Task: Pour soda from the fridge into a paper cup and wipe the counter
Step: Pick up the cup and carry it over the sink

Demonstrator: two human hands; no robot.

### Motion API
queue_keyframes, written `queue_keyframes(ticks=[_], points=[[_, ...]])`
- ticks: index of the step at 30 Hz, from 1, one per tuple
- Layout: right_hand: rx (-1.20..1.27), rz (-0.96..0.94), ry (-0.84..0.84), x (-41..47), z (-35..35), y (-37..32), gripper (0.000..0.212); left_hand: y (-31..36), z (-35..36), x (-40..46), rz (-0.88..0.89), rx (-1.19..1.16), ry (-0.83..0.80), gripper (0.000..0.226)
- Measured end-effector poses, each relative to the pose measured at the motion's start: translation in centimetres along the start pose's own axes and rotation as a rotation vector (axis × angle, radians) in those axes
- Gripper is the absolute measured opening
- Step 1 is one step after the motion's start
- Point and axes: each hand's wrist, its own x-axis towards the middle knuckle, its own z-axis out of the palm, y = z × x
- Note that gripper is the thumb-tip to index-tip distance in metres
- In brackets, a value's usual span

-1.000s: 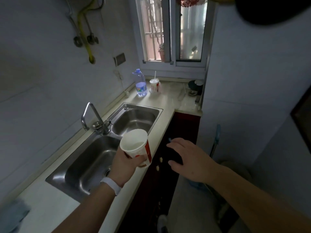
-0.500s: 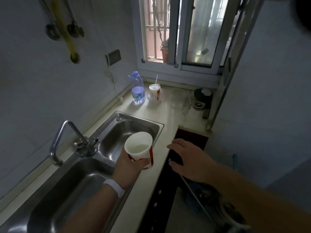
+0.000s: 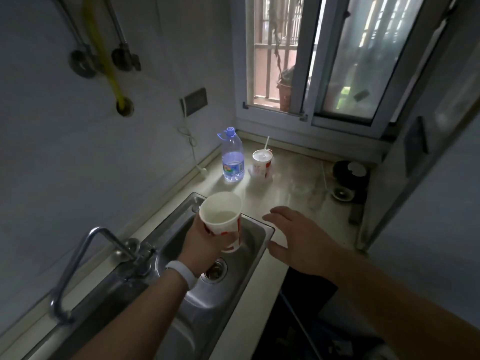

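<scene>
Left hand (image 3: 201,242) grips paper cup (image 3: 222,220) above sink (image 3: 249,258), some liquid inside. Right hand (image 3: 298,240) spread, holding nothing, hovers over bench (image 3: 285,196) beside it. Likely setting-down step; next needs level placement, then wiping.

Your left hand (image 3: 201,245) holds the paper cup (image 3: 222,220) over the sink (image 3: 249,258), above its drain (image 3: 214,270). Faucet (image 3: 104,253) on the sink's left edge. Your right hand (image 3: 298,240) hovers right of the cup, over the counter (image 3: 288,193). Behind, near the window (image 3: 311,61): water bottle (image 3: 232,157), with a lidded cup (image 3: 262,164) just beside it on the right.
</scene>
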Motion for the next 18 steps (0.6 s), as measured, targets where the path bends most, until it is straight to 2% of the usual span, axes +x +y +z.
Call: queue_keyframes(ticks=[4,9,18], points=[[-0.058,-0.066,-0.055,5.8,0.7,3.8,0.065,0.0,1.8,5.2,-0.026,0.016,0.074,0.082],[-0.130,-0.147,-0.105,12.5,1.1,8.6,0.064,-0.3,4.4,12.4,-0.070,0.067,0.106,0.067],[-0.030,-0.110,-0.208,19.8,4.4,15.4,0.062,-4.7,9.6,22.1,-0.206,0.050,0.147,0.084]])
